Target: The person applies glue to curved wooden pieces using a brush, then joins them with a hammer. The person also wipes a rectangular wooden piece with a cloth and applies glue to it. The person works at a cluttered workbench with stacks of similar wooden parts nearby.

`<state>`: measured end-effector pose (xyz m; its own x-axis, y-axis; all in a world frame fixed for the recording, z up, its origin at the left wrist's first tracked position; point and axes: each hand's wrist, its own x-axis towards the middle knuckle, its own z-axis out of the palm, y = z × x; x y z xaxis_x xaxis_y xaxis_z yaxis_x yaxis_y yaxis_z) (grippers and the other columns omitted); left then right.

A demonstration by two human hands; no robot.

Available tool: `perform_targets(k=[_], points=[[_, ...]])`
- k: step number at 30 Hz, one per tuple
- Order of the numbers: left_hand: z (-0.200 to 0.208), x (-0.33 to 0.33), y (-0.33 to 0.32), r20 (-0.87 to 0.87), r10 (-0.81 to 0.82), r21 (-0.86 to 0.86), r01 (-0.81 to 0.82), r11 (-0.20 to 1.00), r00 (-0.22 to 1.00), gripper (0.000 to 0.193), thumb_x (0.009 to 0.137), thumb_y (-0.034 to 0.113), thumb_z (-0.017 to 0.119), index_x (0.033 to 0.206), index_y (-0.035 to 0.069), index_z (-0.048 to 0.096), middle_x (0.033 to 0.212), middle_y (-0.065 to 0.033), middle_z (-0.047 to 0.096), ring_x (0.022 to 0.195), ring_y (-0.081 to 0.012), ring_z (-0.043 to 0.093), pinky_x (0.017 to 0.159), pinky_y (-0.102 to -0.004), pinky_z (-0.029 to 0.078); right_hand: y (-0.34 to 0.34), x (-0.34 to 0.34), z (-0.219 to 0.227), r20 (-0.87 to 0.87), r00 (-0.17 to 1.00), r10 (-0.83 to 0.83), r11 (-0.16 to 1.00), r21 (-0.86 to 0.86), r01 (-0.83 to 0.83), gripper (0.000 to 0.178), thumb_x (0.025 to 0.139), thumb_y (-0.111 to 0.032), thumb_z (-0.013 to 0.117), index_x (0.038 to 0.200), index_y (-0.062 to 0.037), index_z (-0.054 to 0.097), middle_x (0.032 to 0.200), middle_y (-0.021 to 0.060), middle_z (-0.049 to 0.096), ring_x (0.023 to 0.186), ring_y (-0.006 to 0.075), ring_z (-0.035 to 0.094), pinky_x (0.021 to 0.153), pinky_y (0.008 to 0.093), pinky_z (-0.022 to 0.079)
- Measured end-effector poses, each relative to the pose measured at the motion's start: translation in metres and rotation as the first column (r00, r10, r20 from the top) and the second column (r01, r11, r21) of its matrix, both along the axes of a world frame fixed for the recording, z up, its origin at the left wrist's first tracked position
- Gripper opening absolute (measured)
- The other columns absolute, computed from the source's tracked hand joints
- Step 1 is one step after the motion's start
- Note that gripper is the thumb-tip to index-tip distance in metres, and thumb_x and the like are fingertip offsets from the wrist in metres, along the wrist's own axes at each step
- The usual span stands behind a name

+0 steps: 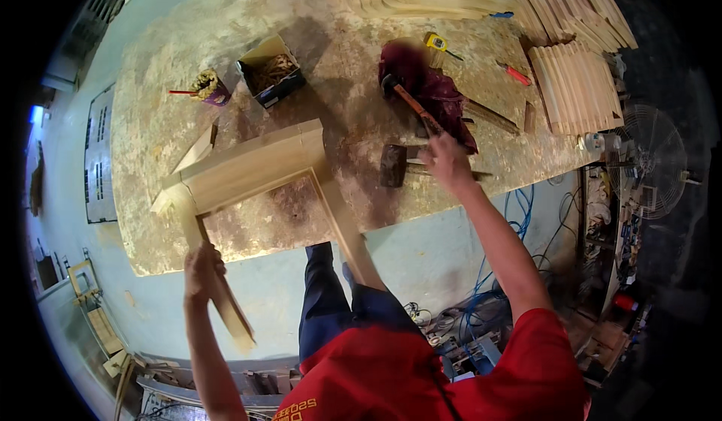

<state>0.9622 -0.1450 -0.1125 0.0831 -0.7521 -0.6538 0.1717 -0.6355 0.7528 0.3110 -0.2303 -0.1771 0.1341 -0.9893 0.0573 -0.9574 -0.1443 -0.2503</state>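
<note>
My left hand is closed round one leg of a U-shaped pale wooden frame. The frame's broad rail lies along the near part of the worktable, and both legs reach past its edge toward me. My right hand is wrapped round the handle of a hammer. The hammer's dark head is over a dark red cloth. Just left of that hand, a dark block-headed mallet rests on the table, its handle partly hidden under my hand.
On the worktable stand a box of wooden pieces and a glue-smeared cup with a red stick. A yellow tape measure, a red-handled tool and stacked wooden parts lie right. Beyond is a fan; blue hoses hang below.
</note>
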Motion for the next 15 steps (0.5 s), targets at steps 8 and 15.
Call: perform_targets(k=[8, 15], points=[[-0.074, -0.04, 0.005, -0.319, 0.156, 0.285, -0.063, 0.957, 0.935, 0.034, 0.109, 0.039, 0.058, 0.112, 0.005, 0.06, 0.091, -0.0091, 0.065, 0.072, -0.0197, 0.065, 0.064, -0.0345, 0.058, -0.161, -0.067, 0.019, 0.109, 0.875, -0.472, 0.882, 0.052, 0.469, 0.046, 0.09, -0.029, 0.075, 0.127, -0.0033, 0.07, 0.114, 0.022, 0.076, 0.108, 0.0356, 0.073, 0.093, 0.0476, 0.056], [-0.052, -0.002, -0.008, -0.796, 0.439, 0.423, -0.137, 0.896, 0.416, 0.042, 0.108, 0.023, 0.05, 0.139, -0.006, 0.05, 0.125, -0.0214, 0.059, 0.084, -0.0298, 0.068, 0.072, -0.0439, 0.066, -0.23, 0.077, 0.095, -0.068, 0.969, 0.239, 0.927, -0.28, -0.248, 0.033, 0.068, -0.014, 0.085, 0.096, -0.0067, 0.069, 0.118, 0.0124, 0.064, 0.117, 0.0359, 0.059, 0.102, 0.0466, 0.047]])
